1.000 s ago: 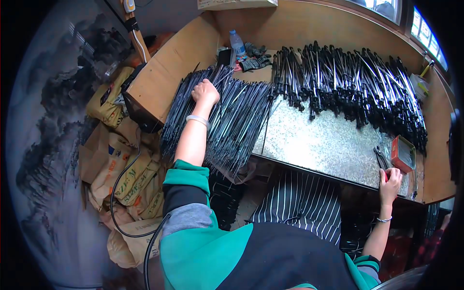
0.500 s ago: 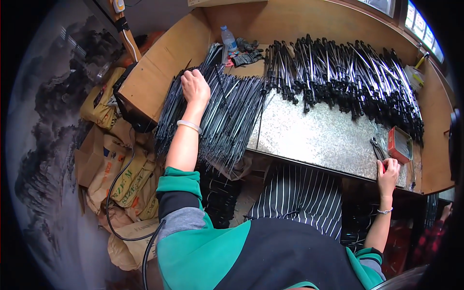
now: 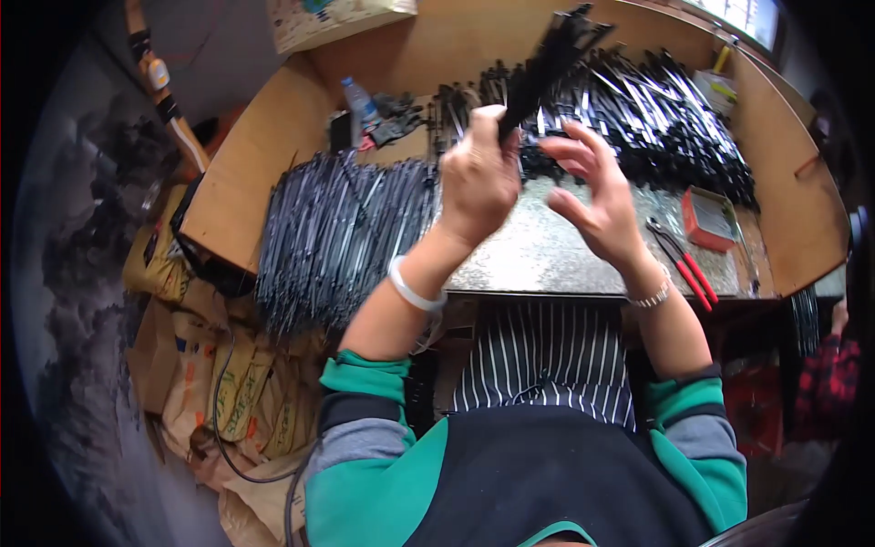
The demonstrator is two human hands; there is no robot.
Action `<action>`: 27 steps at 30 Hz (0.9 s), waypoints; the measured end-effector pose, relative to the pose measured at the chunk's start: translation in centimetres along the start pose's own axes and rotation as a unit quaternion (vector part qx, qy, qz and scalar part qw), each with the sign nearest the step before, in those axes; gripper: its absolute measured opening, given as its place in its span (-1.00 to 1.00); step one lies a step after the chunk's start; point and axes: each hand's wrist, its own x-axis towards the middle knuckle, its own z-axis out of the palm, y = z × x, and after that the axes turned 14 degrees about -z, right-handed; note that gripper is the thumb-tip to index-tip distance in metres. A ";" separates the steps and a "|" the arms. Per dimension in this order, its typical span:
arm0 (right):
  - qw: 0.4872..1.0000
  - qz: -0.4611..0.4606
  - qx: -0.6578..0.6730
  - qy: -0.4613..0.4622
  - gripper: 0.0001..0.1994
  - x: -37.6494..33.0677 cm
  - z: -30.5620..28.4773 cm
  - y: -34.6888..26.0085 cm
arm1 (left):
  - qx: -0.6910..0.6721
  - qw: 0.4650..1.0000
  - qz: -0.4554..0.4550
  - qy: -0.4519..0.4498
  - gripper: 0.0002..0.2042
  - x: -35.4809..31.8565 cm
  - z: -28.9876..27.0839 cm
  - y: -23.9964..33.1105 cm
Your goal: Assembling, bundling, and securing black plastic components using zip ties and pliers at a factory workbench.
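Observation:
My left hand (image 3: 478, 178) is closed around one end of a bundle of thin black strips (image 3: 545, 82), raised and tilted up to the right above the worktable. Just to its right is my right hand (image 3: 597, 196), fingers apart and bent, holding nothing. On the left of the table lies a wide pile of long thin dark strips (image 3: 337, 242). Behind my hands and to the right spreads a heap of silver rods with black ends (image 3: 674, 118). Pliers with red handles (image 3: 688, 269) lie at the table's front right, untouched.
A bare metal sheet (image 3: 519, 260) covers the table's middle. Right of the pliers stands a small red box (image 3: 709, 221). A plastic bottle (image 3: 360, 100) and dark gloves (image 3: 394, 120) sit at the back left. Wooden side panels (image 3: 251, 159) enclose the table; sacks (image 3: 255, 392) lie on the floor at left.
My left hand has come off the left pile, moving right and up with the bundle of black strips. My right hand has let go of the pliers and moved up toward it.

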 end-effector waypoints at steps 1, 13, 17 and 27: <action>0.998 -0.034 0.047 0.015 -0.34 1.6 0.6 -0.2 | -0.072 0.997 0.010 -0.009 -0.79 -0.9 1.5 1.0; 0.934 0.118 0.257 0.220 -0.64 1.6 -2.1 -1.2 | -0.229 0.903 -0.255 -0.261 -0.81 -16.0 6.3 -0.3; 0.958 0.252 0.104 0.092 -0.54 -1.7 -2.9 0.9 | -0.416 0.643 -0.460 -0.448 -0.75 -21.9 3.1 0.7; 0.955 0.238 -0.177 0.014 -0.50 -14.2 -6.1 0.4 | -0.506 0.334 -0.660 -0.444 -0.65 -23.0 -1.7 3.2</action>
